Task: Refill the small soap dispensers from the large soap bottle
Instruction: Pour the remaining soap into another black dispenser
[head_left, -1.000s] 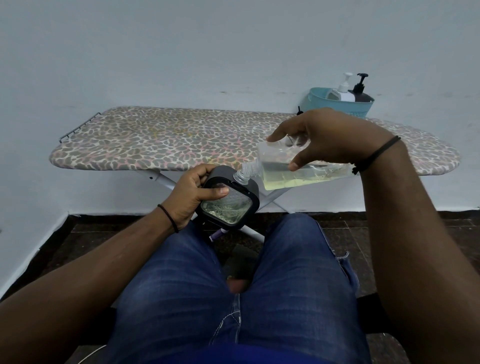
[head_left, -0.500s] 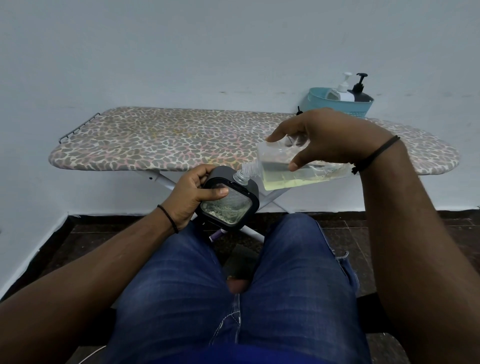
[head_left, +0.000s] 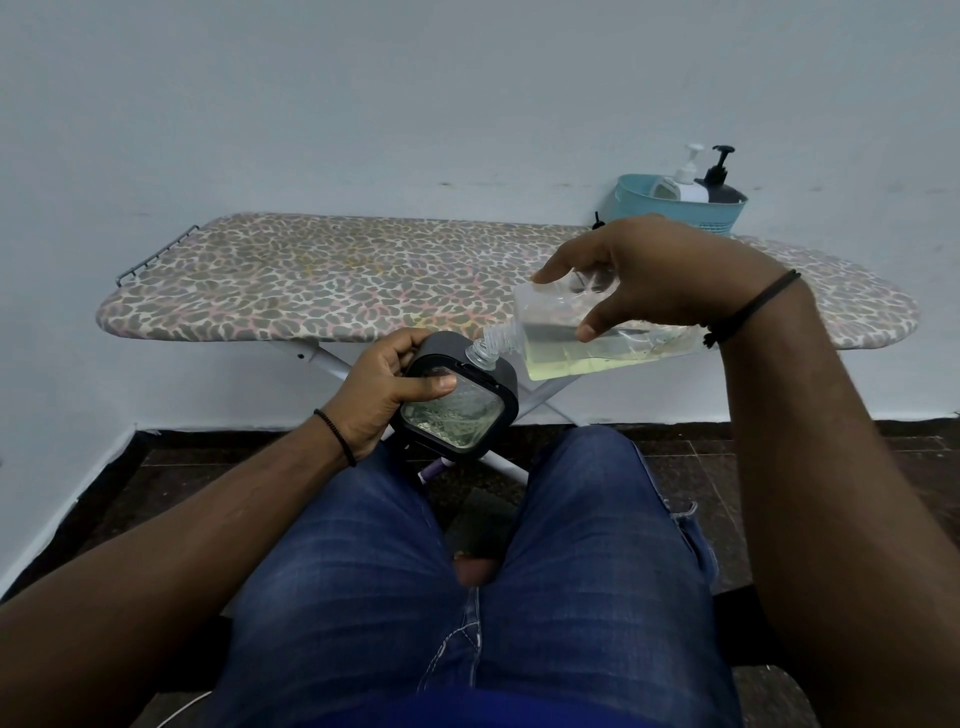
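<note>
Soap bottle (head_left: 597, 338) gripped by right hand (head_left: 660, 275) meets dispenser (head_left: 457, 400) held by left hand (head_left: 384, 389), before ironing board (head_left: 311, 280).

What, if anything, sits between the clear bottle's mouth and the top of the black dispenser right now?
Nothing visible. The clear bottle, tipped on its side in the right hand, has its open neck right at the top of the black dispenser, which the left hand holds. No cap or funnel shows.
</note>
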